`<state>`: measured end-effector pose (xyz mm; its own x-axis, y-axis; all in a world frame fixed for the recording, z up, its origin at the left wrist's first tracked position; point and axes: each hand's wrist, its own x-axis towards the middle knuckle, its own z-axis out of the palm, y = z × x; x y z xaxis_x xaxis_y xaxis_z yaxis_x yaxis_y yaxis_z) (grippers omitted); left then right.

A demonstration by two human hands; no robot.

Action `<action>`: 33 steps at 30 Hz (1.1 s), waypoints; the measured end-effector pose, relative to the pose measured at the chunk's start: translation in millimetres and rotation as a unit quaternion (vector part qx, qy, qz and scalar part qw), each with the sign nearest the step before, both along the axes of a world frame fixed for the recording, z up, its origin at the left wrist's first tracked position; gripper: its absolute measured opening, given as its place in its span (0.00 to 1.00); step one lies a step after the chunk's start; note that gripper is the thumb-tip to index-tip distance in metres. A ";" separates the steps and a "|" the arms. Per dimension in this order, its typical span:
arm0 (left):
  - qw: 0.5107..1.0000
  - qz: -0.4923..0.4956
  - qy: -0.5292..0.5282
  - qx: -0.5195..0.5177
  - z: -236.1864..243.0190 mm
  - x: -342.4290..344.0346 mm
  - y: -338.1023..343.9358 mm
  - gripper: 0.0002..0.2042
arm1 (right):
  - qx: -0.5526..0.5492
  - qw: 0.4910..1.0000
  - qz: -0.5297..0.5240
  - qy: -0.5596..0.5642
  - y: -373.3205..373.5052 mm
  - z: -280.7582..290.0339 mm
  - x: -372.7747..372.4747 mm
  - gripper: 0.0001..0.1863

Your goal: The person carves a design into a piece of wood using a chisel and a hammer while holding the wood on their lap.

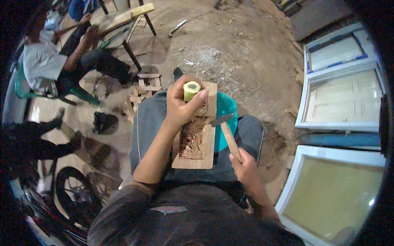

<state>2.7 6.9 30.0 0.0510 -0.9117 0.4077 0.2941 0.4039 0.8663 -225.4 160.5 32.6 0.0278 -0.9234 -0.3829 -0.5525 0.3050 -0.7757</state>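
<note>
A wooden board (209, 151) lies lengthwise over my lap and a teal seat (225, 102), with a rough recess (190, 141) cut into it and wood chips inside. My left hand (181, 102) is closed round a short tool with a pale yellow-green handle (191, 92), probably a chisel, held upright over the board's upper part; its lower end is hidden. My right hand (244, 166) grips the wooden handle of a hammer (231, 142), whose dark metal head (221, 120) is just right of the recess, below my left hand.
At upper left a co-worker (45, 61) sits by a wooden bench (141, 9); another person's dark legs (41, 135) are at left. A bicycle wheel (76, 192) stands lower left. White framed windows (299, 106) lean along the right. A tool (177, 27) and wood scraps lie on the floor.
</note>
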 end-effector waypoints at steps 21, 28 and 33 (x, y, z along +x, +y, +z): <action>0.981 0.182 0.061 -0.025 9.4 -4.6 7.3 0.25 | 0.024 1.000 0.004 0.014 0.6 36.3 -6.2 0.14; 0.981 0.094 0.168 -0.006 -9.2 6.5 3.2 0.18 | 0.034 0.999 0.019 0.026 1.8 26.3 -0.3 0.13; 0.986 0.093 0.137 -0.001 -13.6 0.3 1.2 0.16 | 0.047 0.998 0.012 0.036 -2.2 29.4 2.9 0.13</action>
<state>3.0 8.0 16.5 0.3268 -0.8750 0.3572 0.4376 0.4750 0.7634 -222.5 158.3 62.0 0.0184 -0.8830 -0.4691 -0.6137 0.3605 -0.7025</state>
